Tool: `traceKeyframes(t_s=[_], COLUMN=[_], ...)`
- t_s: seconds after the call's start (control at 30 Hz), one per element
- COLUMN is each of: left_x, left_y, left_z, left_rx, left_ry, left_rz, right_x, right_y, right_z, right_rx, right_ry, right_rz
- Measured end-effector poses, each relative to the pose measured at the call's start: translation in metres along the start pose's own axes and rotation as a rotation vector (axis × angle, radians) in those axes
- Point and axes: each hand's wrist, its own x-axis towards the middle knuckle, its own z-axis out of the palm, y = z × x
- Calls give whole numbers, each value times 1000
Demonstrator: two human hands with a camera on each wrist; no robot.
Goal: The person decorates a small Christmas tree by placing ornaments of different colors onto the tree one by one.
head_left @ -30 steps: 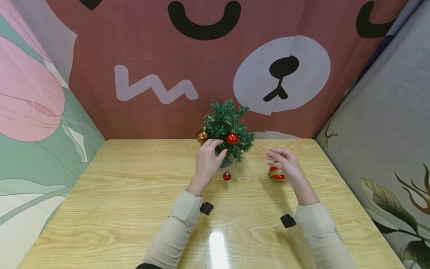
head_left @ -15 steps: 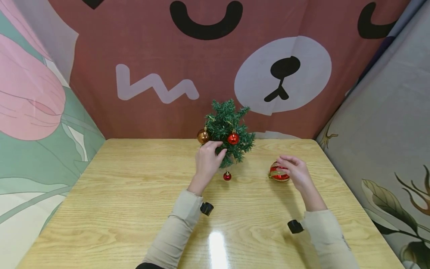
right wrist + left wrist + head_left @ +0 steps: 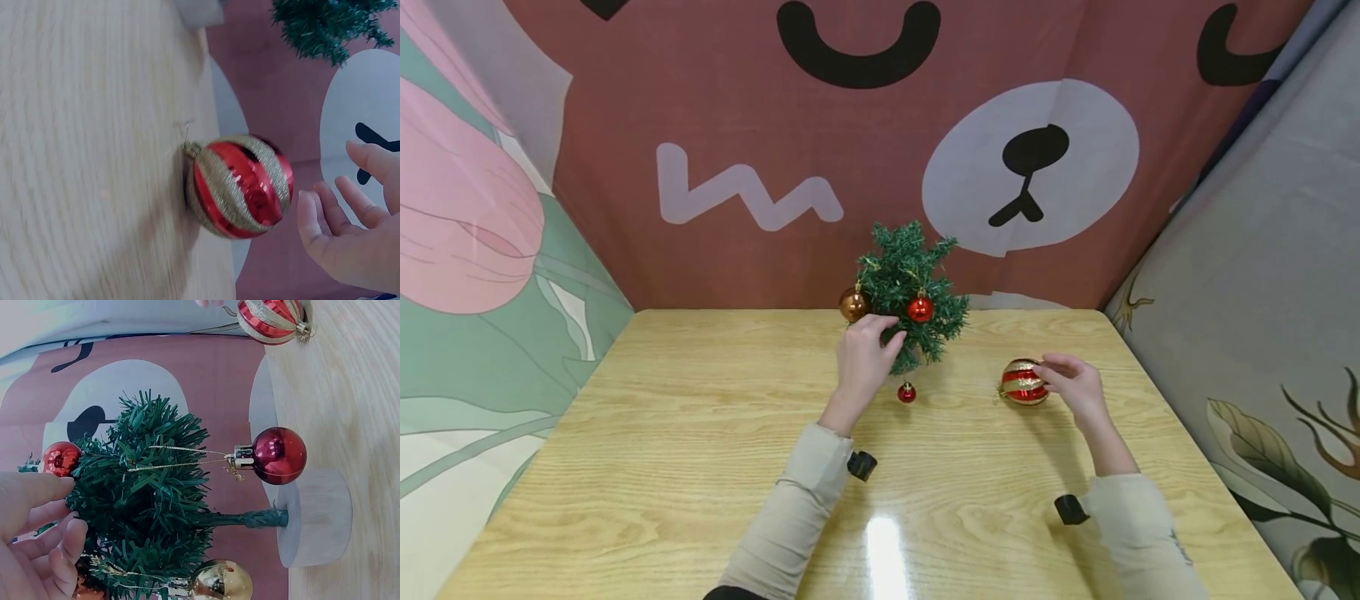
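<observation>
On table: red-gold striped glitter bauble [image 3: 1024, 382], right hand [image 3: 1072, 387] fingers loose beside it.

1. Looks like a small staged corner set up for recording, not a lived-in room.
2. Centred on a pale wood-grain table [image 3: 700, 433] with a glossy top, a lamp glare near its front edge.
3. Closed in behind the table by a reddish-brown cartoon bear cloth [image 3: 865, 150], creased and hung like a backdrop.
4. Screened to the left of the table by a pink and green floral sheet [image 3: 475, 250], to the right by a grey leaf-print sheet [image 3: 1262, 292].
5. Dressed at the back of the table with a miniature Christmas tree [image 3: 910, 283] on a wooden disc base [image 3: 315, 515].
</observation>
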Motion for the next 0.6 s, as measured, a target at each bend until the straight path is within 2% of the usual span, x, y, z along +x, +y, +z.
traceKeyframes(t_s=[0.07, 0.13, 0.23, 0.43, 0.6], left_x=[0, 0, 0, -1, -1], left_y=[0, 0, 0, -1, -1], left_z=[0, 0, 1, 1, 1], left_rx=[1, 3, 6, 2, -2], left_ry=[-2, -7, -10, -12, -10], left_rz=[-4, -11, -14, -8, 0], right_x=[-18, -19, -18, -14, -13], right_y=[-31, -34, -30, -12, -7], right_z=[6, 5, 3, -3, -2], right_rx=[-138, -193, -244, -237, -268], right_ry=[28, 41, 34, -11, -52], right_rz=[7, 17, 30, 25, 80])
